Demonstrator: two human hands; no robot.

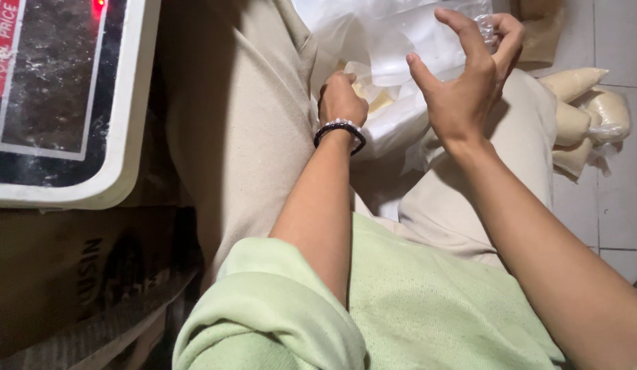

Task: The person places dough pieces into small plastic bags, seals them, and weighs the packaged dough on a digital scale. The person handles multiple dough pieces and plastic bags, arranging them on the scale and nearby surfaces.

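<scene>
**Inspector:** Head view, hands first. Count and state?

**Assistant:** Two hands. The left hand [341, 98], with one dark beaded bracelet [340, 131] at the wrist, is clenched inside the mouth of one large clear plastic bag [394, 41] on the lap; what the fingers close on is hidden. The right hand [469, 75] is raised above the right thigh, thumb spread, fingertips pinching a fold of the same bag's film near the picture's top edge.

**Inspector:** Contents of the bag?

**Assistant:** A pale yellowish mass [373, 99] shows just beside the left hand; its kind cannot be told.

**Inspector:** Other items?

**Assistant:** One weighing scale [119, 144] with a white rim, top left, resting on a brown cardboard box [71, 274]. Filled pale bags [586, 113], at least four, heaped on the tiled floor [620, 205] at the right edge, well apart from both hands.

**Inspector:** Room for moving?

**Assistant:** The left thigh lies tight against the scale and box. Bare floor tiles show to the right, below the heap. The lap between the knees is taken up by the bag.
</scene>
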